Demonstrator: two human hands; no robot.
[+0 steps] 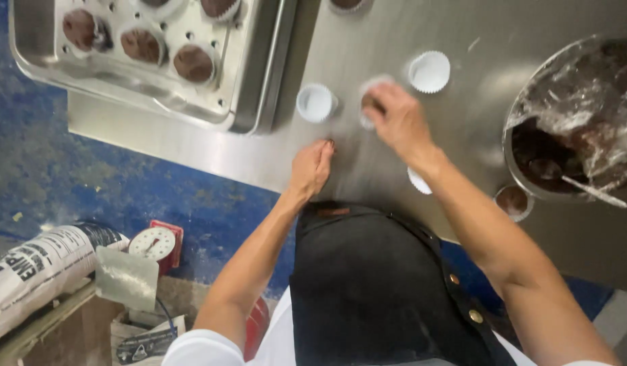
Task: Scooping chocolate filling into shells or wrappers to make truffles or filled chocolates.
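My right hand (397,122) grips a white paper cupcake liner (369,95) with brown batter in it, on the steel table (367,41). My left hand (312,166) rests on the table near its front edge, fingers together, holding nothing. An empty white liner (315,102) stands just left of the held one, and another empty liner (428,71) stands to its right. A big metal bowl (530,95) with chocolate batter and a spoon (591,190) sits at the right.
A perforated metal tray (259,74) with several filled liners stands at the back left. A filled liner (513,201) and a white liner (418,181) sit by the table's front edge. On the blue floor, lower left: a sack (35,271), a scoop and a dial scale (154,242).
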